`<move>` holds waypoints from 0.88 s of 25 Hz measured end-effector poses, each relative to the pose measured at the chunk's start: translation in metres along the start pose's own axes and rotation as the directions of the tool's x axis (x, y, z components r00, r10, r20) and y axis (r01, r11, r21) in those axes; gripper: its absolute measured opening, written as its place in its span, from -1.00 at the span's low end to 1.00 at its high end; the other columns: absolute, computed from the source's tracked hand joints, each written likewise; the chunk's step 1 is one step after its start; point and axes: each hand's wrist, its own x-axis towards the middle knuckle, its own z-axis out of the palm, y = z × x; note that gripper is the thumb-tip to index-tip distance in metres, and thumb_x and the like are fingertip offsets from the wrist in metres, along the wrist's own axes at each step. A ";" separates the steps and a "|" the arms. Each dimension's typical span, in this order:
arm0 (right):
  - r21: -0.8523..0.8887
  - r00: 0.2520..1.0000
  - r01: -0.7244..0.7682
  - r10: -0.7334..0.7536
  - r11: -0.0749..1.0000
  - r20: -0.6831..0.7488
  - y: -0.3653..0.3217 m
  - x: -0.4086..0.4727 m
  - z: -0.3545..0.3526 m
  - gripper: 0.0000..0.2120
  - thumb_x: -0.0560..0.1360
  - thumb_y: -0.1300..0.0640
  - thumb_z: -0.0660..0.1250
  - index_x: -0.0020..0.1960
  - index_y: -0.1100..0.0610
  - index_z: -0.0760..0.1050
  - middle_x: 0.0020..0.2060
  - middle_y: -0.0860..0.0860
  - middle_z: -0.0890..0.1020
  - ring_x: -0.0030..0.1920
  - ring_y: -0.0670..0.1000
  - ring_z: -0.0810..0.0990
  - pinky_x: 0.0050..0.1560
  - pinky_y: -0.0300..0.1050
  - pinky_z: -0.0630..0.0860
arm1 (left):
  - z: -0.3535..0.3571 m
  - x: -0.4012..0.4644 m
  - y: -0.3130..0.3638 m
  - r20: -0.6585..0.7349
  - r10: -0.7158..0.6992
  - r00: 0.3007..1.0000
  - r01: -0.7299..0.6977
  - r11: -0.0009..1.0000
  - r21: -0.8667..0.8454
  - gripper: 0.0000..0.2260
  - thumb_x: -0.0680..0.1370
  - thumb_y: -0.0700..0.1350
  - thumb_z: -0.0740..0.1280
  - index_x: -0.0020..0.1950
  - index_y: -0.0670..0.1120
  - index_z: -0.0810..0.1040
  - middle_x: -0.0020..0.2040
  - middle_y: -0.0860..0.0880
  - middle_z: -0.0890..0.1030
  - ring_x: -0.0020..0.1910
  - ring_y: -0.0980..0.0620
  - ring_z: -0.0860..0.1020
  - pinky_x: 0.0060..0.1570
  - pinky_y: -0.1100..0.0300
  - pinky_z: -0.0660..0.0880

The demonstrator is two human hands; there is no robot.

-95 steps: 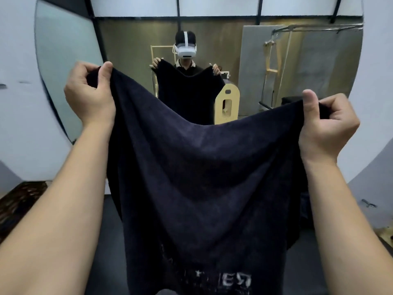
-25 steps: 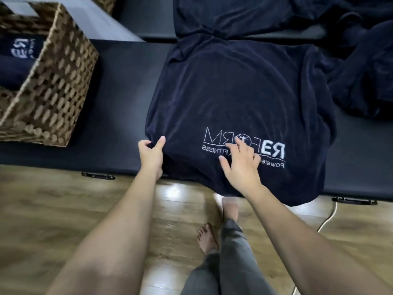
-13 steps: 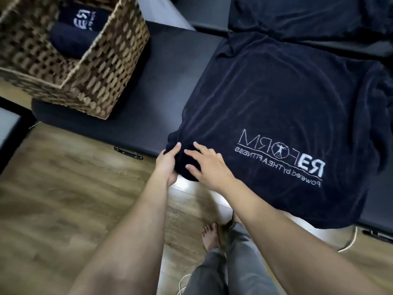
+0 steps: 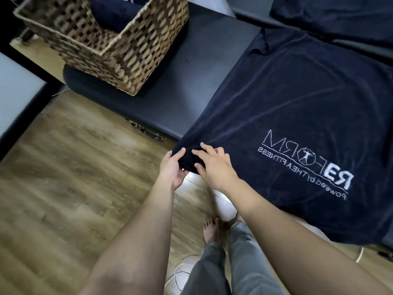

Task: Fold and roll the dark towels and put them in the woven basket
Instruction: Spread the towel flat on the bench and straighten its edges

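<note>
A dark navy towel [image 4: 297,107] with white lettering lies spread on the black padded bench [image 4: 191,77], its near edge hanging over the side. My left hand [image 4: 173,167] pinches the towel's near left corner from below, thumb on top. My right hand [image 4: 212,165] grips the same corner right beside it, fingers pressed into the bunched cloth. The woven basket [image 4: 119,47] stands on the bench at the upper left. A rolled dark towel [image 4: 112,11] lies inside it.
More dark towels [image 4: 340,15] lie heaped at the back right of the bench. Wooden floor [image 4: 63,188] runs below, with my bare feet [image 4: 211,229] and a white cable [image 4: 180,271] on it. A metal latch [image 4: 146,130] sits on the bench's side.
The towel went from held up in the air to lying spread on the bench. My right hand slid left from the lettering to the near left corner, where both hands now meet.
</note>
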 end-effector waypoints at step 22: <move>0.005 0.964 -0.076 0.075 0.997 -0.257 -0.031 -0.015 0.026 -0.58 0.66 -0.05 0.19 0.45 0.08 0.42 0.24 0.00 0.62 0.19 0.11 0.54 0.06 0.07 0.51 | -0.029 -0.020 -0.005 0.115 0.009 0.993 -0.007 1.000 -0.020 -0.67 0.66 -0.02 0.30 0.25 -0.27 0.57 0.07 -0.24 0.69 0.00 -0.13 0.69 -0.09 0.03 0.65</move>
